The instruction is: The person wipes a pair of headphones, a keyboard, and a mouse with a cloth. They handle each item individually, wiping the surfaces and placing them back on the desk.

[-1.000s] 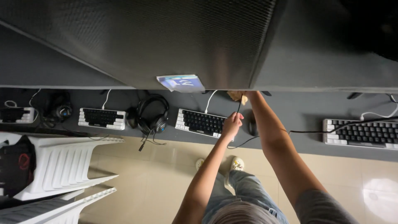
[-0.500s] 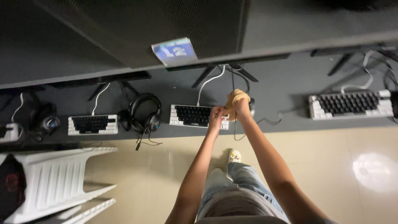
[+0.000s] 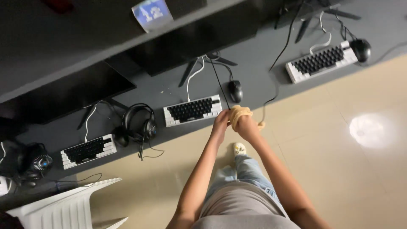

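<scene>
My right hand [image 3: 247, 125] grips a bunched yellow cloth [image 3: 238, 113] at the front edge of the long dark desk [image 3: 263, 72]. My left hand [image 3: 220, 124] is closed beside it, touching the same cloth. Both hands sit just right of a white keyboard with black keys [image 3: 193, 110]. A black mouse [image 3: 235, 90] lies beyond the hands, and a thin black cable [image 3: 218, 82] runs down to the cloth.
Black headphones [image 3: 140, 123] and a second keyboard [image 3: 87, 150] lie to the left, a third keyboard [image 3: 321, 62] with a mouse [image 3: 361, 49] to the right. Dark monitors [image 3: 68, 91] stand along the back. A white plastic chair [image 3: 63, 208] is at lower left. Beige tile floor [image 3: 352, 161] lies below.
Both hands have drawn back from over the desk to its front edge with the yellow cloth. The view has tilted, showing more floor.
</scene>
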